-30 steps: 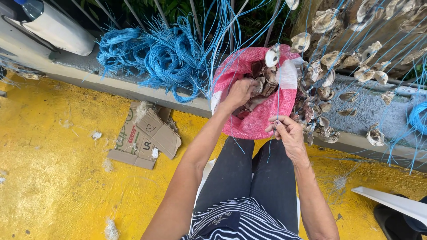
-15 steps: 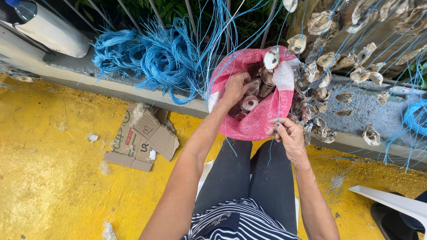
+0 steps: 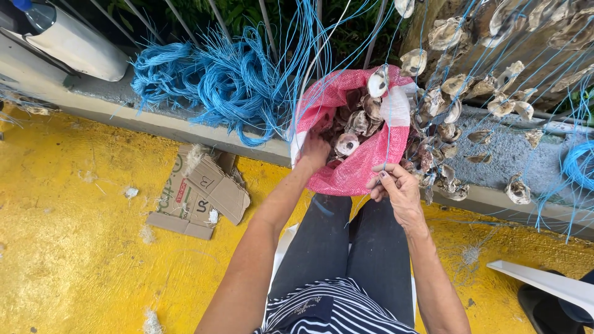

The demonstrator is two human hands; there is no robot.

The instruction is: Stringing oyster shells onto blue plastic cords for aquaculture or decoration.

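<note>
My left hand [image 3: 314, 150] reaches into the pink sack [image 3: 359, 170], fingers curled by the shells [image 3: 356, 127]. My right hand [image 3: 396, 188] pinches a thin blue string [image 3: 388, 133] just beside the sack.

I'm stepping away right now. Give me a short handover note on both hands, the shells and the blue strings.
Left hand: reaching into the pink mesh sack, on the loose shells; grip hidden.
Right hand: pinching a thin blue string just outside the sack.
Done: many strung shells already hang at right.
Left: the sack holds plenty of shells; a blue string bundle lies on the ledge.
</note>
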